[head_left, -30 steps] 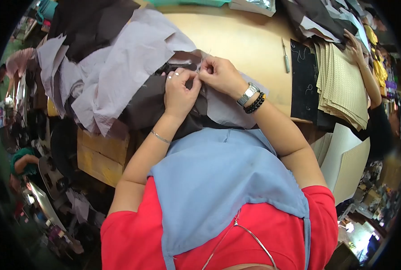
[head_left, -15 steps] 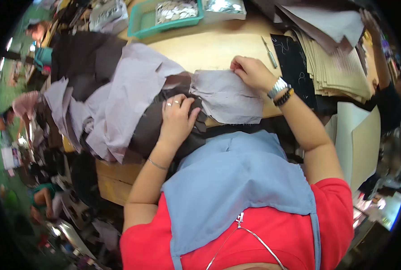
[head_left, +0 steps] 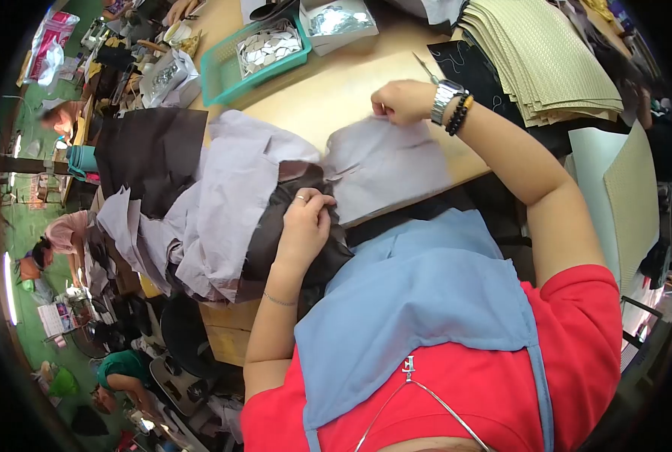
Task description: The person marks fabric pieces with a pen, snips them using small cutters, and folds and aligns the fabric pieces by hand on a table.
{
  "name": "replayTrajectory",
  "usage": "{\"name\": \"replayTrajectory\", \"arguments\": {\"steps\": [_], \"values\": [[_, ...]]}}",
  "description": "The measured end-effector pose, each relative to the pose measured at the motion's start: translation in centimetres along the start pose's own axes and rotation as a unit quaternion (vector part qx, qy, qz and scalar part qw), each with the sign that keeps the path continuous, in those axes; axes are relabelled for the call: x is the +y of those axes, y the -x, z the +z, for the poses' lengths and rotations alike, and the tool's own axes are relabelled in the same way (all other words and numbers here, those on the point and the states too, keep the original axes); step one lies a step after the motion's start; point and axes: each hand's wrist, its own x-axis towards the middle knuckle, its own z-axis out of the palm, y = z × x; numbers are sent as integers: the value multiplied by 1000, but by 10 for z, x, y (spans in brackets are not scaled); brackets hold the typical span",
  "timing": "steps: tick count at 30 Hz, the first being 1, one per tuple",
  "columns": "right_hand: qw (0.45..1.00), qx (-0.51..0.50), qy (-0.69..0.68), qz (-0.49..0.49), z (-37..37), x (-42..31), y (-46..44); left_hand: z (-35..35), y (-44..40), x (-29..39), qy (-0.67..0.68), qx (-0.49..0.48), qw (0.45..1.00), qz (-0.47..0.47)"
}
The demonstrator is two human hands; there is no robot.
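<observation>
My left hand (head_left: 304, 230) is closed on crumpled dark fabric (head_left: 267, 239) at the table's front edge, its fingers curled into the cloth. To the right, my right hand (head_left: 405, 102) pinches the upper edge of a light grey fabric piece (head_left: 396, 162) that lies on the wooden table (head_left: 351, 75). The dark fabric and the grey piece meet beside my left fingers; whether they are joined I cannot tell. A larger heap of grey fabric (head_left: 234, 177) spreads left of my left hand, partly over a dark brown cloth (head_left: 151, 151).
Behind stand a teal tray (head_left: 217, 87) with white pieces (head_left: 268, 49) and a box of shiny pieces (head_left: 340, 22). A pointed awl-like tool (head_left: 426, 69) lies by a black sheet (head_left: 468, 71) and stacked cream sheets (head_left: 539, 56). Other people (head_left: 68, 233) work at left.
My right hand has moved slightly left and now pinches the grey piece's edge. My left fingers have curled from lying spread on the dark fabric to gripping it. The view has shifted.
</observation>
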Motion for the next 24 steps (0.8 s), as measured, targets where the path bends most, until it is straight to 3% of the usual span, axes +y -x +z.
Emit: {"name": "replayTrajectory", "arguments": {"steps": [5, 8, 12, 16, 22, 24], "values": [[963, 184, 194, -39, 0, 7, -38, 15, -11, 21, -6, -50, 999, 21], [909, 360, 187, -94, 22, 6, -43, 12, -19, 47, -59, -41, 997, 17], [923, 342, -100, -148, 37, -38, 8, -10, -33, 68, -157, -5, 982, 109], [923, 296, -168, -177, 72, -53, 32, 3, -64, 38, -245, 37, 950, 190], [930, 286, -185, -143, 85, -52, 40, 7, -56, -9, -260, 29, 963, 60], [929, 291, -147, -172, 85, -52, 39, 7, -46, -13, -258, 50, 963, 52]]}}
